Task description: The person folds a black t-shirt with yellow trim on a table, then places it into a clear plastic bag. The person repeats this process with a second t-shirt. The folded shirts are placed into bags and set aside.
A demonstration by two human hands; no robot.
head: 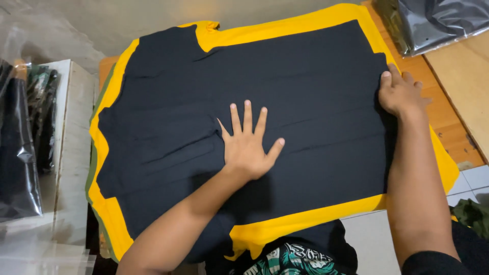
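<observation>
Head view: a black cotton T-shirt (285, 86) lies spread flat, back or front up I cannot tell, on top of a yellow garment (285, 224) that shows as a bright border along the far, near and left edges. Both rest on an orange-brown wooden table (448, 127), of which only a strip shows at the right. The left hand (248, 147) presses palm-down in the middle of the black shirt, fingers spread wide apart and flat, clamped on nothing. The right hand (400, 94) sits at the shirt's right edge, fingers close together and curled over the hem; whether it actually pinches the cloth or only holds it down cannot be told from here.

As to progress, the black shirt looks laid out and mostly smoothed: the body is flat, with only faint creases running across it near the left hand. One sleeve at the left lies out to the side, and the near left part of the shirt hangs off the table edge toward the person. No fold is made in it yet, so by my judgement the smoothing is nearly finished and any folding remains undone.

Around the work, a clear plastic bag holding dark cloth (438, 23) lies at the far right corner of the table. At the left stands a white wooden shelf (71, 153) with more dark bagged garments (18, 153) leaning beside it.
</observation>
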